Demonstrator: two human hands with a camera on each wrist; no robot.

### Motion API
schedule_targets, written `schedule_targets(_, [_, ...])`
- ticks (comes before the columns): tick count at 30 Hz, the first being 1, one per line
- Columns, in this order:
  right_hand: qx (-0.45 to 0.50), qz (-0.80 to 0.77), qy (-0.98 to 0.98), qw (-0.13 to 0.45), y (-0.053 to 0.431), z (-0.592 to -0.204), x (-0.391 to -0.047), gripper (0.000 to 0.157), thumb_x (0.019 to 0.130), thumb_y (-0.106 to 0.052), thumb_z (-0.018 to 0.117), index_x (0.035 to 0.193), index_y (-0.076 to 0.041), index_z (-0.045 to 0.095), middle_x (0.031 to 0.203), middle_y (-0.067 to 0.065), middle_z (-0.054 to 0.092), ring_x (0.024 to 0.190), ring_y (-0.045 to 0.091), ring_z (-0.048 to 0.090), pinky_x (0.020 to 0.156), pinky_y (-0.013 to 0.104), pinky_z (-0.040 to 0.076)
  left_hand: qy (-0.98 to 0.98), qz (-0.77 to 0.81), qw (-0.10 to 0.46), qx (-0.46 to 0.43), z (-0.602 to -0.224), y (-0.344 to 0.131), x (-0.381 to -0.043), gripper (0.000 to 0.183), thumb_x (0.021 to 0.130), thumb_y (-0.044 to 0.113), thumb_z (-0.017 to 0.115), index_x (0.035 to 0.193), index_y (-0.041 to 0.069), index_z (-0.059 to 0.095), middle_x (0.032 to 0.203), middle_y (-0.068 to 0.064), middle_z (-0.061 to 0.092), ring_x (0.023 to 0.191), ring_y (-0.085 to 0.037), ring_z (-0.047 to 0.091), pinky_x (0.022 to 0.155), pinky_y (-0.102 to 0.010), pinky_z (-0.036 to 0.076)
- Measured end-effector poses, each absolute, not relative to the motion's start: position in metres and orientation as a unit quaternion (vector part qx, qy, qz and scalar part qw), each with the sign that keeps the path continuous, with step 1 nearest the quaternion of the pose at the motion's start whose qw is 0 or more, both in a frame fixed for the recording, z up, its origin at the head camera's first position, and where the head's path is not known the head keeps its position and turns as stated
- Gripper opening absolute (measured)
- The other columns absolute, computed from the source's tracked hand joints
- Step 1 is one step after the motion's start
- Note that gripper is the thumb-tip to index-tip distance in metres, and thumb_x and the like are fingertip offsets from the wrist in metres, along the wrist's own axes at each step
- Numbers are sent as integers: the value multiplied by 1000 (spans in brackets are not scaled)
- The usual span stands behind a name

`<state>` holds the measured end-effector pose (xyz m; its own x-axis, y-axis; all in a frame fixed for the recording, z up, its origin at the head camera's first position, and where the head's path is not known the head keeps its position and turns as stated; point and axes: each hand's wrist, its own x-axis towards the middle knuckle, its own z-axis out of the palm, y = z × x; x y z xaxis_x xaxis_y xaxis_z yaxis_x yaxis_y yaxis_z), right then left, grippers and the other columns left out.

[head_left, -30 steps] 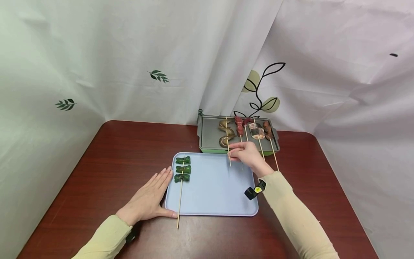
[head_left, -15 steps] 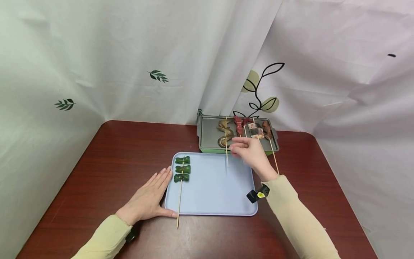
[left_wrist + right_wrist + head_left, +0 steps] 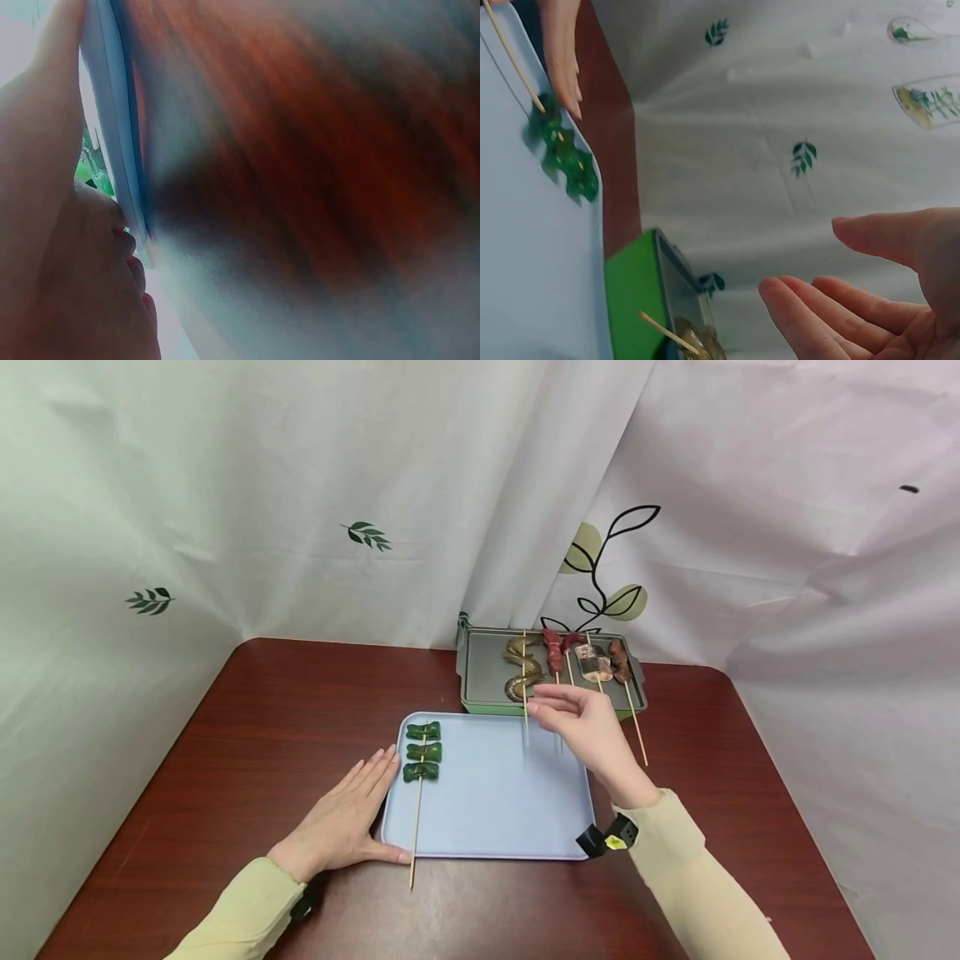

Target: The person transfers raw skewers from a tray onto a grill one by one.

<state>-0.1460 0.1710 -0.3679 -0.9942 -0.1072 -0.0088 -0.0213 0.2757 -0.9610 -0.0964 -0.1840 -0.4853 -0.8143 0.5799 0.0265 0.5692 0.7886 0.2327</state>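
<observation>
My left hand (image 3: 341,822) lies flat against the left edge of a pale blue tray (image 3: 487,810), its thumb reaching along the front corner. A skewer of green pepper pieces (image 3: 422,772) lies along the tray's left side. My right hand (image 3: 588,731) hovers over the tray's back right, thumb and fingers apart; the right wrist view shows nothing between them. Its fingertips come close to the bare stick of a skewer with brown S-shaped food (image 3: 517,687). That skewer rests in a grey rectangular pan (image 3: 483,672), its stick jutting out over the tray.
Further right in the pan are a red meat skewer (image 3: 554,658), a dark red one (image 3: 573,642), a skewer with a fish slice (image 3: 595,665) and a brown one (image 3: 619,662). A white patterned curtain (image 3: 300,527) hangs behind the dark red wooden table (image 3: 247,735).
One second ago my right hand pinched the stick of the brown S-shaped skewer. It has let go and drawn back slightly, and the stick has shifted a little left. My left hand stays put.
</observation>
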Motion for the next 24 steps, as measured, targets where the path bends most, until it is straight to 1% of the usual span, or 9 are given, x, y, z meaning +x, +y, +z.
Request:
schedule_targets(6, [-53,-603,794,55,160,-375,-133,42,94,-19,75,130,1,67,112,12,74,102,23,72,87,33,59,945,115,20,305,-486,-184,-96,137,69,92,56,157,-7,25,165,-21,19,152,-34,20,122,-48,20])
schedule_targets(13, [-55,-605,789,87,148,-388,-121,40,92,-22,77,127,-3,70,110,10,75,102,29,72,88,36,58,945,117,20,305,-486,-184,-96,137,69,92,57,157,-8,25,166,-21,18,152,-34,20,122,-48,19])
schedule_targets(19, [-65,-604,787,112,136,-399,-112,40,92,-23,77,126,-3,70,110,9,75,100,27,72,88,37,58,945,116,20,306,-486,-184,-96,137,69,92,57,157,-8,25,166,-21,18,152,-34,19,122,-48,20])
schedule_targets(24, [-72,-598,787,136,126,-412,-105,40,94,-25,76,125,-1,71,109,8,75,99,21,72,85,36,59,945,116,20,305,-487,-184,-97,137,69,92,56,157,-8,25,166,-21,18,152,-34,19,122,-48,20])
